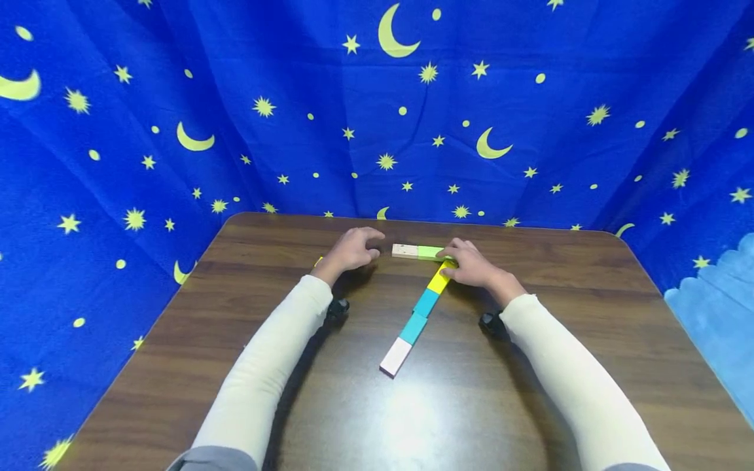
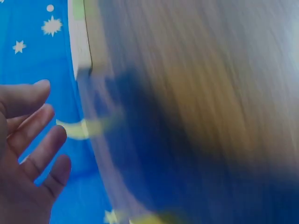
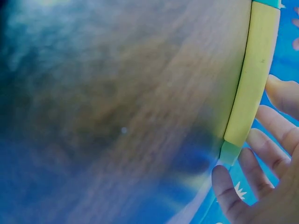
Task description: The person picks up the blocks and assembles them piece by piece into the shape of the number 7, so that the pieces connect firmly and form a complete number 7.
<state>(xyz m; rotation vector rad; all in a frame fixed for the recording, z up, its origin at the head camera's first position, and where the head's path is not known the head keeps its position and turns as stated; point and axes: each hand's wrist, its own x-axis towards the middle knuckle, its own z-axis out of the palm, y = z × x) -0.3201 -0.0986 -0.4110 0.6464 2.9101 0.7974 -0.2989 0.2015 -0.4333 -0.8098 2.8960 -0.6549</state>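
Note:
Several flat coloured blocks form a bent line on the table. A pale pink block lies nearest, followed by a teal block, a blue block and a yellow block running up and right. At the far end, a green block and a cream block extend leftward. My right hand touches the corner where yellow and green meet, fingers loosely extended; its fingers cover part of both. Left of the cream block, apart from it, my left hand hovers with nothing in its relaxed fingers.
Behind my left wrist a small yellow thing shows, mostly hidden. The brown wooden table ends at a blue curtain with moons and stars. A dark wrist camera sits under my left wrist.

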